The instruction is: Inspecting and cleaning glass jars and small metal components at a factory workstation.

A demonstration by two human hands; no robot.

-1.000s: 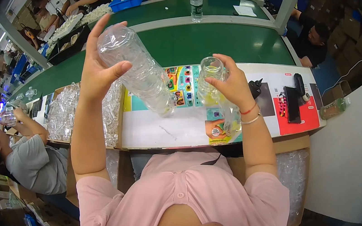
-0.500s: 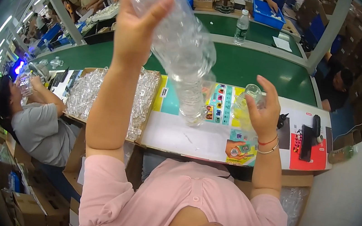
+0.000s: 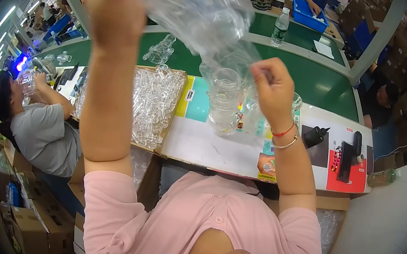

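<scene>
Left hand: raised high at upper left, strongly blurred; holds up a large clear plastic bundle, exact finger placement lost in the blur.
Large clear plastic bundle: hangs in the air over the desk, slanting down rightward from the left hand; loose film at the lower end, reaching toward the right hand.
Right hand: lower, right of centre, fingers bent inward by the film edge; cannot tell whether closed on it. Red cord and pale bangle at the wrist.
Ribbed clear vessel: upright, open rim upward, below the bundle and left of the right hand.
Cardboard box: left on the desk, filled with small clear tubes.
Clear pieces: on the green surface behind the box.
Right end of desk: black bottle, dark phone, beaded strap.
Beyond: water bottle, white paper, blue tray with another person's hand in it.
Far left: co-worker in grey, clear item in hand.
</scene>
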